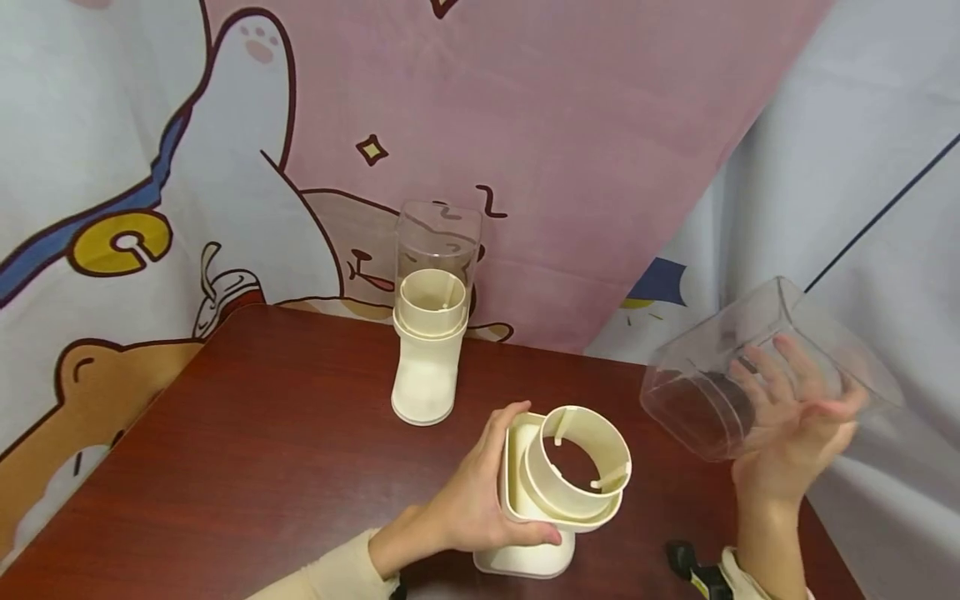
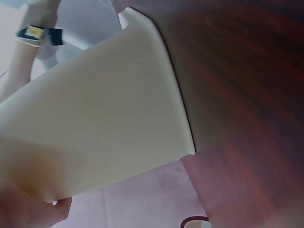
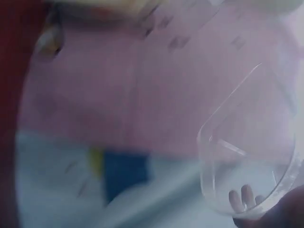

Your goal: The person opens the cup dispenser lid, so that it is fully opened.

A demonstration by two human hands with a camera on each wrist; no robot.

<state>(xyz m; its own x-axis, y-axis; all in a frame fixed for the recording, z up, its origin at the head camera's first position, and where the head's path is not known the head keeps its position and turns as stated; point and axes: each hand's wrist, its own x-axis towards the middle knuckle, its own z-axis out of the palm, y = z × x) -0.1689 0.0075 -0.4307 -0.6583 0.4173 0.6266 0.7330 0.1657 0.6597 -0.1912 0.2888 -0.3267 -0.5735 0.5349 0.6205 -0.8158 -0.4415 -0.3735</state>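
My left hand (image 1: 480,492) grips a cream plastic feeder base (image 1: 525,560) near the front of the table, thumb on its near side and fingers over the far rim. An open round collar, with small tabs inside, faces up on the base. In the left wrist view the smooth wall of the base (image 2: 104,109) fills the middle, its flared foot at the tabletop. Off to the right, my right hand (image 1: 795,425) holds a clear plastic container (image 1: 690,400) tilted in the air; its fingers show through the wall. The right wrist view catches the container's rounded rim (image 3: 205,166).
A similar cream base (image 1: 423,383) with a clear container (image 1: 438,229) upright on top stands at the back of the brown table (image 1: 285,450). A patterned cloth (image 1: 570,167) hangs behind the table, and pale cloth hangs along the right side.
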